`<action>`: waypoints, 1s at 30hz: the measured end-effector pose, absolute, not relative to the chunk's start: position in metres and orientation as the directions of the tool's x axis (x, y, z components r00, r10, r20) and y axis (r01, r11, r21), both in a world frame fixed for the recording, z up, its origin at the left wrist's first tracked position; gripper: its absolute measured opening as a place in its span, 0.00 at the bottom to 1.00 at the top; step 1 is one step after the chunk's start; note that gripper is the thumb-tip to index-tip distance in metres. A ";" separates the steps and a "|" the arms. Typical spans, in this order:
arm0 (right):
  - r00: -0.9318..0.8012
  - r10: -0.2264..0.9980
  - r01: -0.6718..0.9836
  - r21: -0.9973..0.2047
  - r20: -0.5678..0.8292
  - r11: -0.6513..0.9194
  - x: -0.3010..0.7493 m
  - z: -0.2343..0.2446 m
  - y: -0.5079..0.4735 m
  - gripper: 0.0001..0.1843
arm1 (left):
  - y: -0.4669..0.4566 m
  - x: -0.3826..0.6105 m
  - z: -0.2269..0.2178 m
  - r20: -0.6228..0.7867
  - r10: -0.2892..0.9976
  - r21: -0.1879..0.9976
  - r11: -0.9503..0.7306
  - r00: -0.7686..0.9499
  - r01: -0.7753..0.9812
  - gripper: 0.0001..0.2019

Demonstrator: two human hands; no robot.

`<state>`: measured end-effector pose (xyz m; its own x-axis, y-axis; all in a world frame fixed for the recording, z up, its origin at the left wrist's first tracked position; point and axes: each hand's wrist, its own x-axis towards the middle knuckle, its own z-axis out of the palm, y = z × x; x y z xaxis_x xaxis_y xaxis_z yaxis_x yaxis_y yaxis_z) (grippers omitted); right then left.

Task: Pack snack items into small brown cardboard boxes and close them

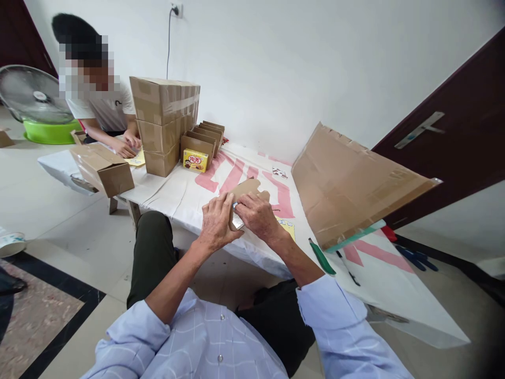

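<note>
Just above the near edge of the table, my left hand [216,223] grips a small brown cardboard piece [246,188] with a wavy far edge. My right hand [257,216] is closed at the same piece, fingers bent against its right side. Between the hands shows a small whitish, shiny patch [237,221] with a bit of blue; what it is I cannot make out. Under my right wrist lies a yellow printed sheet [290,227], partly hidden by the arm. A green curved tool [321,257] rests right of my right forearm.
Stacked cartons [161,126] stand at the back left, beside open cardboard boxes [201,142] and a yellow printed box [195,160]. A large cardboard sheet [355,184] leans at right, near a thin black tool [347,268]. Across the left end, a co-worker's hands [128,145] handle yellow paper.
</note>
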<state>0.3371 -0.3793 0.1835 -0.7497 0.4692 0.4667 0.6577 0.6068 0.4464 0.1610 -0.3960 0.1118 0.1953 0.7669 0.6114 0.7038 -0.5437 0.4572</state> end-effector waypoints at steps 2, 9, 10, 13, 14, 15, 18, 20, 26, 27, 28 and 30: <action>-0.742 0.478 0.665 0.427 0.470 0.613 0.337 0.182 -0.378 0.18 | -0.396 0.160 0.112 0.605 0.771 0.459 -0.544 0.201 0.703 0.55; -0.583 0.495 0.692 0.075 0.644 0.718 0.333 0.183 -0.377 0.16 | -0.395 0.160 0.112 0.607 0.770 0.464 -0.544 0.196 0.699 0.56; -0.520 0.506 0.672 -0.037 0.688 0.740 0.334 0.186 -0.380 0.15 | -0.394 0.158 0.111 0.608 0.770 0.469 -0.547 0.196 0.694 0.56; -0.228 0.586 0.595 -0.365 0.777 0.716 0.350 0.191 -0.390 0.12 | -0.387 0.143 0.106 0.603 0.776 0.504 -0.552 0.188 0.664 0.58; -0.125 0.612 0.579 -0.444 0.781 0.684 0.360 0.190 -0.393 0.13 | -0.384 0.136 0.102 0.601 0.779 0.523 -0.553 0.179 0.648 0.58; -0.034 0.633 0.570 -0.505 0.773 0.648 0.373 0.186 -0.395 0.13 | -0.380 0.128 0.098 0.603 0.780 0.544 -0.555 0.167 0.629 0.59; 0.167 0.691 0.578 -0.638 0.703 0.509 0.424 0.158 -0.400 0.17 | -0.369 0.106 0.084 0.610 0.782 0.601 -0.561 0.128 0.569 0.60; 0.290 0.742 0.588 -0.724 0.605 0.361 0.461 0.127 -0.401 0.19 | -0.364 0.095 0.076 0.611 0.783 0.623 -0.568 0.119 0.539 0.60; 0.504 0.789 0.582 -0.813 0.352 -0.009 0.530 0.042 -0.397 0.19 | -0.366 0.083 0.068 0.610 0.786 0.644 -0.565 0.100 0.516 0.60; 0.510 0.790 0.585 -0.811 0.339 -0.029 0.536 0.033 -0.394 0.18 | -0.367 0.084 0.069 0.612 0.785 0.644 -0.566 0.098 0.514 0.59; 0.518 0.790 0.589 -0.807 0.327 -0.052 0.540 0.026 -0.391 0.17 | -0.367 0.084 0.069 0.615 0.782 0.643 -0.569 0.097 0.513 0.59; 0.532 0.789 0.603 -0.792 0.307 -0.098 0.547 0.014 -0.383 0.15 | -0.367 0.084 0.071 0.623 0.777 0.641 -0.575 0.093 0.508 0.60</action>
<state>0.5468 -0.3830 0.0136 0.5316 0.7894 0.3071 0.6026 -0.0977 -0.7920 0.0839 -0.3672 0.0708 0.0933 0.7766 0.6231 0.5080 -0.5754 0.6410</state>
